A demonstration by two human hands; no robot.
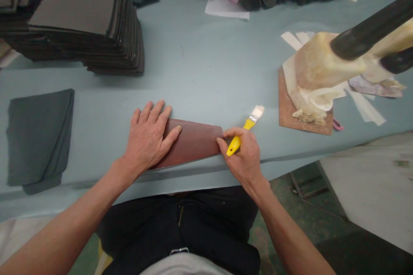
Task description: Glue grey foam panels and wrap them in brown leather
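A reddish-brown leather-like panel (195, 139) lies on the table near its front edge, tapering toward the right. My left hand (148, 137) rests flat over its wide left end, fingers spread and thumb on the surface. At the narrow right end is my right hand (243, 154), its thumb and index finger touching the panel's edge. That same hand grips a paintbrush (248, 126) with a yellow handle, and the pale bristles point up and away from the panel. The underside of the panel is hidden.
Tall stacks of dark sheets (84, 4) stand at the back left, and a few dark green pieces (40, 137) lie at the left. A glue-crusted container (318, 60) with black handles sits on a brown board (287, 111) at the right. Paper strips (366, 105) lie beside it.
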